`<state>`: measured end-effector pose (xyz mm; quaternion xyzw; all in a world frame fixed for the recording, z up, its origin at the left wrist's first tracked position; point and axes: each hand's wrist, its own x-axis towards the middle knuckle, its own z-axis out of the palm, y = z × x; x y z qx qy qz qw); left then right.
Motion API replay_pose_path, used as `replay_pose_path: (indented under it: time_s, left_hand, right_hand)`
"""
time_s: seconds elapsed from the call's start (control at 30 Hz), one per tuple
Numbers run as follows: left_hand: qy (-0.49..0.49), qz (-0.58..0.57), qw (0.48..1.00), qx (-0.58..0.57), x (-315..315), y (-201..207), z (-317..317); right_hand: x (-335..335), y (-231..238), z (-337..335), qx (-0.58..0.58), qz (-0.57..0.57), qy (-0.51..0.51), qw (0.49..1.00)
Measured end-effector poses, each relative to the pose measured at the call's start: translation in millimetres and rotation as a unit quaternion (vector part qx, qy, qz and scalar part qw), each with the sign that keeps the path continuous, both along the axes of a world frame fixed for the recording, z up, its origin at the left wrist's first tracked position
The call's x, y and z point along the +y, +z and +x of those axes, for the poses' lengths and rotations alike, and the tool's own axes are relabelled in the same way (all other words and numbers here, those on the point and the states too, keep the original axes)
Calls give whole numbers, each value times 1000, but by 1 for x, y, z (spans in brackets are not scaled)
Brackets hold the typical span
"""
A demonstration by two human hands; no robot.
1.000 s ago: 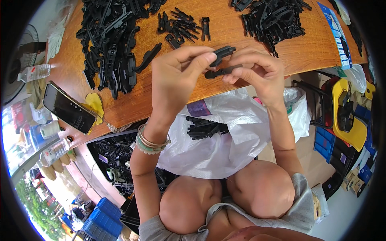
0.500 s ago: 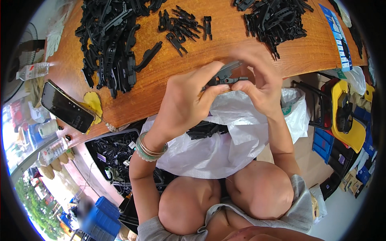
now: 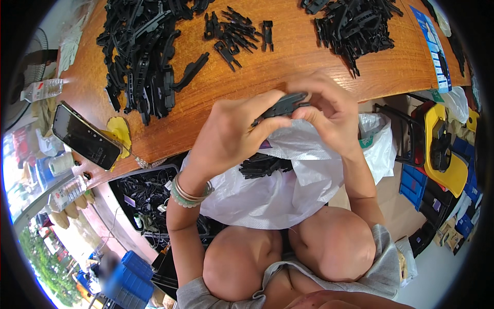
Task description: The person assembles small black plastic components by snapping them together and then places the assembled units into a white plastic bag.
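Hands, left (image 3: 226, 136) and right (image 3: 329, 110), each grip holding 1 black plastic part (image 3: 285, 104) (angular, matte), above white bag (image 3: 288, 190).

Counts: three heaps of black plastic parts, one part in hand.

On the worktop (image 3: 309, 67), one large heap (image 3: 144, 56) upper left, one small cluster (image 3: 234, 33) top centre, one heap (image 3: 355, 26) upper right; pieces too many to count. One black part (image 3: 283, 105) between two hands, left hand (image 3: 231, 136) and right hand (image 3: 329, 113). One phone (image 3: 85, 136), one white bag (image 3: 288, 190), two bottles (image 3: 43, 90) at the left edge.
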<state>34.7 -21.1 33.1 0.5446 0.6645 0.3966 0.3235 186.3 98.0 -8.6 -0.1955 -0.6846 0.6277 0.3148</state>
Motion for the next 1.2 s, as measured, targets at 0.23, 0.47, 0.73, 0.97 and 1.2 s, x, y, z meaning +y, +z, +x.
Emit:
replay_pose_path:
  time_s: [0.23, 0.47, 0.73, 0.97, 1.2]
  left_hand:
    - [198, 84, 950, 225, -9, -19, -44]
    - [219, 82, 869, 437, -11, -33, -54]
    - [220, 115, 866, -434, -3, -21, -41]
    - [93, 13, 954, -284, 8, -11, -9]
    - [32, 66, 954, -289, 8, -7, 15]
  right_hand:
    - [9, 1, -9, -87, 110, 196, 971]
    - [32, -13, -73, -183, 445, -127, 867]
    - [33, -15, -48, -132, 424, -153, 883]
    - [15, 15, -17, 25, 110, 52, 992]
    - [7, 12, -12, 77, 56, -16, 995]
